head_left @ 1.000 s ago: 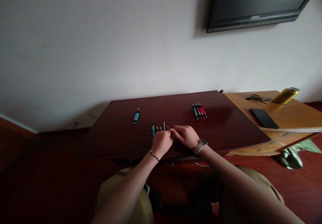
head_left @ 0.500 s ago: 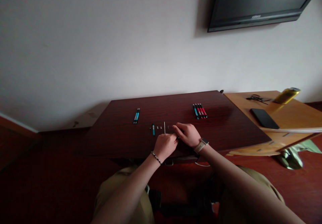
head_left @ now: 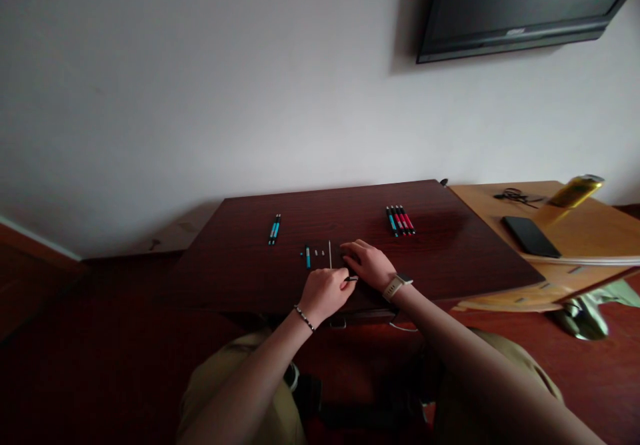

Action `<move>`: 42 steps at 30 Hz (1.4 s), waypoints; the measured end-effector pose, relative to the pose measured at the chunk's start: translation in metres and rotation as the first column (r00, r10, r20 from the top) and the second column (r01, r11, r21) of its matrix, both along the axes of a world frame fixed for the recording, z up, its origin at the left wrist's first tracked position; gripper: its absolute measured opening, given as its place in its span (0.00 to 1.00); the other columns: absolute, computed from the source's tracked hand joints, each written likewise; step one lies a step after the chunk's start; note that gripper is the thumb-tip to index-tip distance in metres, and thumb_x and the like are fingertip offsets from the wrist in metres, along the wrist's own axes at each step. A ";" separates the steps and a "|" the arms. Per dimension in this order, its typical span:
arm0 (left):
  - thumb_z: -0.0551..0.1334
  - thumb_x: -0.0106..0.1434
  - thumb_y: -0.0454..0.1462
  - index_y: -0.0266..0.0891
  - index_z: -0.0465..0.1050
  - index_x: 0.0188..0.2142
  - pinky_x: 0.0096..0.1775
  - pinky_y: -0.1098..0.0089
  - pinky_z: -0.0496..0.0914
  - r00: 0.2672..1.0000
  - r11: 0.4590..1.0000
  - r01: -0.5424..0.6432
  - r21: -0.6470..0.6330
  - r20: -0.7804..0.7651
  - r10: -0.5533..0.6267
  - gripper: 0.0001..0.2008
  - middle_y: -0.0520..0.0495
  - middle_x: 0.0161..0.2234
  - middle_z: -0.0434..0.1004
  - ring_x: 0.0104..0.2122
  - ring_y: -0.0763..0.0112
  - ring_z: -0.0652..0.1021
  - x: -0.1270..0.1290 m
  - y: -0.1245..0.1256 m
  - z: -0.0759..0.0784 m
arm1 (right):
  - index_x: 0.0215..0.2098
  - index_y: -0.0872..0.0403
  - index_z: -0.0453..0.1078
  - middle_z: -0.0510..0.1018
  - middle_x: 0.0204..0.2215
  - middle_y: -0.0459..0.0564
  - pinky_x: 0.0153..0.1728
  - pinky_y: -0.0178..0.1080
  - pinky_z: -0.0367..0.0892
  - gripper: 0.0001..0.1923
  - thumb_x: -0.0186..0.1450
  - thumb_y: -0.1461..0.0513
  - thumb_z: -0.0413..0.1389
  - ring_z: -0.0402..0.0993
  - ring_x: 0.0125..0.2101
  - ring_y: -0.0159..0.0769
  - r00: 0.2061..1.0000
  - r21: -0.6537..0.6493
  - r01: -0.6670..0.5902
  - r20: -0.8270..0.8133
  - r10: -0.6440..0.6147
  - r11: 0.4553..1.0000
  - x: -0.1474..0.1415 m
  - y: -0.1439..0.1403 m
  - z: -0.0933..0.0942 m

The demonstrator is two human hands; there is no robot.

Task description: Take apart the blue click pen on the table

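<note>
My left hand is closed around a short black pen part, whose end sticks out past the fingers toward the right. Just beyond it, my right hand reaches down to the tabletop, fingers bent together; whatever is at its fingertips is too small or hidden to make out. A thin pale pen refill lies left of those fingertips. Further left are two tiny light pieces, a blue pen barrel with a dark top, and a tiny blue piece.
Two blue pens lie side by side at the left of the dark table. Several blue and red pens form a row on the right. On the lighter side table are a phone, a cable and a yellow can.
My hands, close together before, have come apart. The left keeps the black part, now showing more; the right has moved its fingertips down onto the table, where a tiny piece lay.
</note>
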State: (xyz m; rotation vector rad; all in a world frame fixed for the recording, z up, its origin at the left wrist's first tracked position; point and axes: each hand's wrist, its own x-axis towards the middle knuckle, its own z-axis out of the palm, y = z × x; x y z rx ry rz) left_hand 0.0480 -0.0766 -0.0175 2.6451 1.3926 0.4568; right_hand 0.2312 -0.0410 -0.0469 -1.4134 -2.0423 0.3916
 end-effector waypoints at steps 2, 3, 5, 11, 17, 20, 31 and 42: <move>0.58 0.73 0.47 0.41 0.71 0.29 0.32 0.68 0.63 1.000 1.000 0.003 -0.007 0.027 -0.003 0.18 0.47 0.28 0.81 0.29 0.64 0.81 -0.003 -0.002 0.005 | 0.56 0.48 0.74 0.79 0.46 0.50 0.42 0.36 0.69 0.15 0.73 0.60 0.58 0.78 0.42 0.37 1.000 -0.017 0.000 0.014 0.000 1.000 -0.002 0.002 -0.001; 0.56 0.74 0.48 0.41 0.71 0.30 0.32 0.69 0.63 0.999 1.000 0.005 -0.012 0.037 -0.004 0.19 0.47 0.28 0.81 0.30 0.64 0.81 -0.005 -0.003 0.007 | 0.56 0.48 0.74 0.79 0.46 0.50 0.42 0.36 0.68 0.14 0.73 0.59 0.58 0.78 0.42 0.37 1.000 -0.023 0.001 0.021 0.000 1.000 -0.003 0.003 -0.001; 0.52 0.76 0.49 0.41 0.71 0.32 0.32 0.69 0.63 0.999 1.000 0.007 -0.027 0.047 -0.005 0.20 0.47 0.30 0.82 0.31 0.64 0.81 -0.008 -0.004 0.009 | 0.56 0.48 0.75 0.79 0.46 0.50 0.41 0.36 0.68 0.14 0.73 0.58 0.58 0.78 0.41 0.37 0.999 -0.031 0.013 0.034 -0.012 0.999 -0.006 0.004 0.000; 0.48 0.78 0.44 0.42 0.71 0.36 0.34 0.70 0.65 0.998 0.998 -0.043 -0.042 0.046 0.045 0.18 0.47 0.32 0.83 0.33 0.65 0.82 -0.018 -0.002 0.009 | 0.58 0.46 0.74 0.79 0.44 0.49 0.40 0.36 0.67 0.16 0.72 0.57 0.60 0.77 0.40 0.38 0.997 -0.051 0.051 0.062 -0.047 0.997 -0.013 0.009 0.001; 0.46 0.79 0.44 0.43 0.70 0.41 0.33 0.70 0.66 0.992 0.993 -0.116 -0.014 0.042 0.117 0.17 0.47 0.34 0.83 0.34 0.65 0.83 -0.024 0.000 0.007 | 0.54 0.46 0.75 0.79 0.43 0.49 0.38 0.36 0.65 0.13 0.72 0.58 0.59 0.76 0.39 0.38 0.995 -0.051 0.072 0.079 -0.068 0.996 -0.019 0.010 0.002; 0.46 0.79 0.44 0.43 0.69 0.46 0.32 0.70 0.66 0.990 0.990 -0.142 -0.008 0.027 0.142 0.15 0.48 0.33 0.83 0.33 0.64 0.83 -0.027 0.001 0.005 | 0.50 0.47 0.77 0.79 0.43 0.49 0.37 0.36 0.64 0.10 0.72 0.58 0.59 0.76 0.38 0.37 0.993 -0.050 0.078 0.090 -0.074 0.996 -0.021 0.009 0.003; 0.51 0.77 0.44 0.44 0.66 0.50 0.34 0.70 0.69 0.977 0.982 -0.183 0.053 0.124 0.175 0.10 0.50 0.33 0.82 0.33 0.64 0.83 -0.033 0.005 -0.001 | 0.43 0.50 0.73 0.78 0.39 0.47 0.35 0.36 0.61 0.05 0.68 0.60 0.60 0.74 0.36 0.36 0.994 -0.050 0.087 0.074 -0.083 0.995 -0.023 0.006 0.009; 0.58 0.71 0.34 0.45 0.69 0.47 0.40 0.71 0.72 0.970 0.983 -0.183 0.030 0.170 0.175 0.06 0.50 0.38 0.82 0.39 0.66 0.84 -0.028 0.017 -0.005 | 0.41 0.50 0.69 0.78 0.39 0.47 0.35 0.35 0.61 0.07 0.66 0.62 0.61 0.74 0.37 0.36 0.996 -0.060 0.077 0.048 -0.074 0.995 -0.022 0.006 0.009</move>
